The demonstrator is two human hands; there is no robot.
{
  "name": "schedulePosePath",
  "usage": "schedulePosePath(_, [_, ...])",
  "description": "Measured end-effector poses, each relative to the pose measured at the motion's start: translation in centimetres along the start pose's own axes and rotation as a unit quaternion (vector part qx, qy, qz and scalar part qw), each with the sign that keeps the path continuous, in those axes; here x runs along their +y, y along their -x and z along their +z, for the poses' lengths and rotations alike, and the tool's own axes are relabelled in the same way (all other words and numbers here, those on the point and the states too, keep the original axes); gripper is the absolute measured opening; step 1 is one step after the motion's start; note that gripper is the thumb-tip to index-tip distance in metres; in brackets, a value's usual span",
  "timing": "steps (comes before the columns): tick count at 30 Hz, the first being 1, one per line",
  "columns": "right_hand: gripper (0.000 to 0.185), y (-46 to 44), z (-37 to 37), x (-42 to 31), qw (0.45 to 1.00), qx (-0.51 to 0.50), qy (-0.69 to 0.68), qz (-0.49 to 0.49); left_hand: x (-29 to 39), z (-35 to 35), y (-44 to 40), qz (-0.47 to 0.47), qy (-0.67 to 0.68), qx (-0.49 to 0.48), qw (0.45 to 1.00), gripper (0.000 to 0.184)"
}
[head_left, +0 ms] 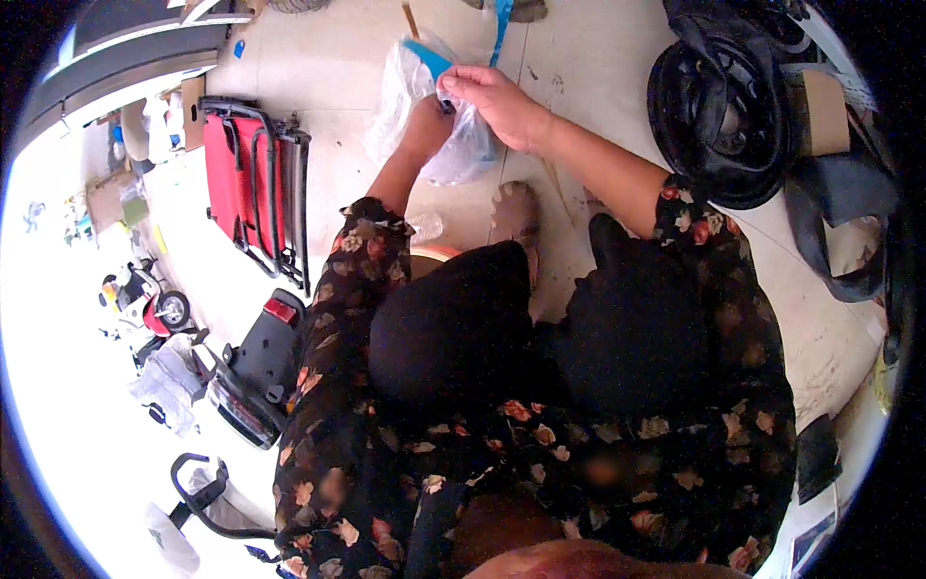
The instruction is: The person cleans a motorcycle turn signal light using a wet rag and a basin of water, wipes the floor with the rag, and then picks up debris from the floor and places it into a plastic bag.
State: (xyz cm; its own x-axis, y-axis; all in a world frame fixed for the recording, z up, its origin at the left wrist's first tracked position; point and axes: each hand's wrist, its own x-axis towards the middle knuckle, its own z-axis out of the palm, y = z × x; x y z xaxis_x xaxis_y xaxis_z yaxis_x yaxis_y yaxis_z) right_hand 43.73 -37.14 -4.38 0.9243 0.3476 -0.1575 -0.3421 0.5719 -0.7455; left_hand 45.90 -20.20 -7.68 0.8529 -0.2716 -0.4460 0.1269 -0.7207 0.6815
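Observation:
A white translucent plastic bag [461, 164] rests on the floor in front of my feet. My left hand [426, 125] is at the bag's opening, partly inside it, with a small dark thing near its fingertips; its fingers are largely hidden. My right hand [482, 92] pinches the bag's rim beside a blue strip [427, 58]. Both hands are close together, almost touching. Another blue piece [501, 29] stands up behind the bag, and a thin brown stick [411, 19] pokes up beyond it.
A folded red chair [253, 183] with a black frame lies at the left, above a black vehicle part [260, 357] with a red light. Black tyres [719, 116] and a cardboard box [825, 114] are at the right. A small clear plastic item [426, 227] lies near my foot.

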Motion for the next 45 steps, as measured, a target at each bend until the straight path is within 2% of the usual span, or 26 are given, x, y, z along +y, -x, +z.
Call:
schedulePosePath(2, [0.024, 0.2, 0.5, -0.4, 0.998, -0.01, -0.052, 0.017, -3.8, 1.5, -1.4, -0.014, -0.11, -0.013, 0.994, 0.024])
schedulePosePath(5, [0.024, 1.7, 1.9, -1.0, 0.986, -0.083, -0.118, 0.083, -4.8, 2.4, -1.7, -0.028, -0.175, -0.057, 0.983, 0.028])
schedulePosePath(6, [0.024, 2.0, 2.1, -1.2, 0.986, -0.137, -0.05, 0.08, -4.8, 2.2, -1.7, -0.029, -0.179, -0.071, 0.981, 0.029])
schedulePosePath(9, [0.022, 4.0, 4.2, -1.7, 0.96, -0.24, -0.018, 0.143, -4.6, 1.0, -1.1, -0.039, -0.181, -0.107, 0.977, 0.033])
schedulePosePath(12, [0.019, 4.0, 4.1, -0.7, 0.92, -0.364, 0.058, 0.134, -4.5, -0.9, -0.3, -0.057, -0.167, -0.144, 0.974, 0.038])
schedulePosePath(15, [0.019, 4.1, 3.7, -0.1, 0.938, -0.318, 0.125, 0.051, -4.2, -2.2, 0.0, -0.071, -0.141, -0.173, 0.972, 0.043])
schedulePosePath(16, [0.02, 3.6, 3.1, 0.9, 0.958, -0.27, 0.085, 0.054, -4.0, -2.6, -0.2, -0.074, -0.13, -0.179, 0.972, 0.044])
schedulePosePath(19, [0.033, 4.2, 2.5, -2.0, 0.986, 0.04, 0.105, 0.124, -3.6, -3.4, -0.6, -0.077, -0.125, -0.196, 0.97, 0.049])
schedulePosePath(20, [0.045, 3.9, 1.7, -1.0, 0.98, 0.093, 0.149, 0.09, -3.4, -3.4, -1.1, -0.078, -0.124, -0.204, 0.968, 0.05])
schedulePosePath(22, [0.041, 3.6, 1.1, 0.0, 0.968, 0.144, 0.132, 0.161, -2.3, -3.8, -1.2, -0.089, -0.151, -0.216, 0.96, 0.054])
schedulePosePath(23, [0.04, 3.4, 0.7, 0.9, 0.958, 0.167, 0.122, 0.198, -0.7, -4.4, -0.9, -0.116, -0.183, -0.223, 0.95, 0.061])
schedulePosePath(24, [0.032, 3.1, 0.1, 1.7, 0.984, 0.1, 0.072, 0.132, -1.4, -4.2, -0.1, -0.025, -0.293, -0.157, 0.943, 0.06])
schedulePosePath(25, [0.029, 3.1, -0.4, 2.6, 0.98, 0.116, 0.043, 0.154, -1.9, -4.2, 0.2, 0.07, -0.396, -0.087, 0.911, 0.06])
schedulePosePath(27, [0.023, 3.4, 0.1, 1.0, 0.968, 0.151, -0.013, 0.199, 0.4, -4.6, 1.8, 0.122, -0.431, -0.089, 0.89, 0.052])
schedulePosePath(28, [0.019, 2.9, 0.3, 1.5, 0.97, 0.202, 0.038, 0.132, 2.1, -5.0, 2.0, 0.149, -0.447, -0.086, 0.878, 0.05])
schedulePosePath(31, [0.017, 2.8, -0.3, -0.8, 0.954, 0.268, 0.013, 0.135, 4.1, -6.7, 1.4, 0.171, -0.375, -0.187, 0.892, 0.037])
schedulePosePath(32, [0.016, 2.2, -1.0, 0.4, 0.956, 0.272, 0.024, 0.107, 5.8, -6.8, 1.3, 0.103, -0.346, -0.182, 0.915, 0.027])
schedulePosePath(35, [0.016, 1.7, -1.7, -0.3, 0.978, 0.209, 0.013, 0.009, 7.8, -6.7, 0.6, 0.105, -0.291, -0.267, 0.913, 0.02])
schedulePosePath(36, [0.016, 2.1, -1.8, -2.1, 0.984, 0.175, 0.034, 0.013, 8.6, -6.5, 0.6, 0.095, -0.286, -0.243, 0.922, 0.016])
schedulePosePath(38, [0.016, 4.2, -1.2, -7.0, 0.991, 0.107, 0.069, 0.028, 8.9, -5.9, 0.0, 0.297, -0.277, -0.174, 0.897, 0.016])
schedulePosePath(39, [0.017, 4.5, -1.5, -7.6, 0.992, 0.107, 0.061, 0.025, 8.9, -5.4, 0.0, 0.391, -0.267, -0.136, 0.87, 0.016])
schedulePosePath(40, [0.017, 4.6, -2.0, -8.1, 0.993, 0.107, 0.054, 0.019, 8.1, -4.4, -0.5, 0.393, -0.272, -0.131, 0.869, 0.015])
schedulePosePath(43, [0.016, 5.1, -4.0, -8.6, 0.996, 0.066, 0.045, -0.035, 10.5, -3.0, -0.7, 0.165, -0.161, -0.208, 0.951, 0.015])
schedulePosePath(44, [0.015, 5.5, -4.4, -9.4, 0.996, 0.047, 0.044, -0.057, 11.0, -2.4, -0.9, 0.157, -0.185, -0.171, 0.955, 0.014])
schedulePosePath(45, [0.015, 5.8, -4.4, -10.5, 0.996, 0.028, 0.044, -0.079, 11.5, -1.8, -0.8, 0.177, -0.149, -0.162, 0.959, 0.014])
